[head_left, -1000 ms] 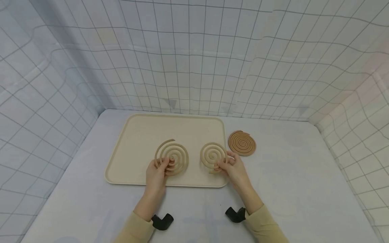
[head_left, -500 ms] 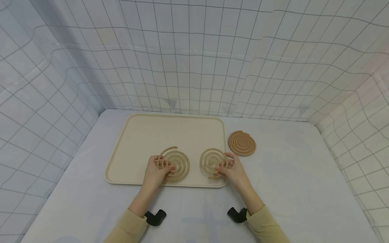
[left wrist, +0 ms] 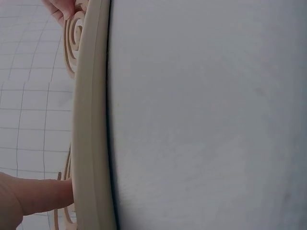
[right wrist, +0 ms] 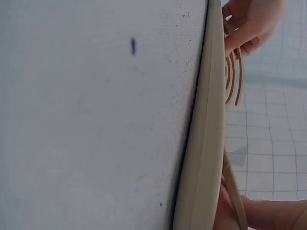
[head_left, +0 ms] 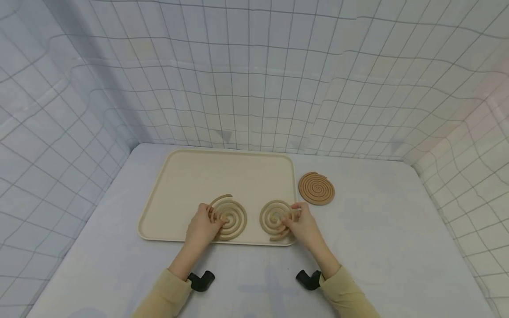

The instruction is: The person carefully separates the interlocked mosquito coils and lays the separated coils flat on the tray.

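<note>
In the head view, my left hand [head_left: 202,227] pinches a loosely spread, light tan mosquito coil [head_left: 229,219] near the front edge of a cream tray [head_left: 222,172]. The thumb lies over the coil's middle. At the tray's front right corner, my right hand [head_left: 304,226] pinches a second light tan mosquito coil [head_left: 275,218], thumb on top. Both coils appear low over the tray; whether they touch it I cannot tell. The tray's rim [left wrist: 91,120] hides much of the left coil in the left wrist view, where my left thumb [left wrist: 48,195] shows.
Right of the tray, a browner, tightly wound mosquito coil [head_left: 317,188] lies flat on the white table [head_left: 381,229]. Grid-patterned sheets [head_left: 254,79] enclose the back and sides. Black wrist mounts [head_left: 201,281] stick out from both cuffs.
Both hands have lowered the coils toward the tray's front edge. My left hand has shifted its hold, its fingers moving to the coil's left rim. The brown coil stays put.
</note>
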Action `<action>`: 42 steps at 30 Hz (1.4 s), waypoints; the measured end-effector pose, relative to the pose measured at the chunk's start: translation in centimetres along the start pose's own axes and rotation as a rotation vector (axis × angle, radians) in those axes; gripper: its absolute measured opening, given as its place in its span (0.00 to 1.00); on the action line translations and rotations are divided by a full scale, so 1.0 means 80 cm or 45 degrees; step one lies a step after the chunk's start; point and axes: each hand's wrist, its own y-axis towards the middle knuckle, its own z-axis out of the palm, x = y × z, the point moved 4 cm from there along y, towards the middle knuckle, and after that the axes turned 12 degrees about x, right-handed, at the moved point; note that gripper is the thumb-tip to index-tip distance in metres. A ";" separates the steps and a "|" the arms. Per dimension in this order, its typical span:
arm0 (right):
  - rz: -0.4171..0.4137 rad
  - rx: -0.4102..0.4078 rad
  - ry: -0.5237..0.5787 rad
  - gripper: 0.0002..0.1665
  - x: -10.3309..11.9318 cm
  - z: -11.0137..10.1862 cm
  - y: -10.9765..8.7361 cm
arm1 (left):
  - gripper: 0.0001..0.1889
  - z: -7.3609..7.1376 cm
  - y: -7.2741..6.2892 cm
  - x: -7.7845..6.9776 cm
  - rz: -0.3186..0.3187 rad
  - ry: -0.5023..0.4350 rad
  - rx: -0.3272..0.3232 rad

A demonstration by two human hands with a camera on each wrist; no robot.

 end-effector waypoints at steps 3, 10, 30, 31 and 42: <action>0.006 -0.025 -0.081 0.26 0.001 0.000 0.001 | 0.28 -0.001 -0.001 0.001 -0.017 0.143 -0.049; -0.031 -0.060 -0.219 0.26 0.009 0.001 0.000 | 0.33 -0.002 -0.003 0.004 -0.020 0.158 -0.074; -0.080 -0.127 -0.590 0.24 0.020 0.008 0.007 | 0.31 -0.006 0.002 0.007 -0.024 0.052 -0.099; -0.084 -0.125 -0.584 0.24 0.021 0.008 0.007 | 0.31 -0.007 0.002 0.007 -0.024 0.052 -0.098; -0.057 -0.089 -0.328 0.19 0.010 -0.030 0.006 | 0.31 -0.015 -0.007 0.004 -0.020 -0.046 -0.061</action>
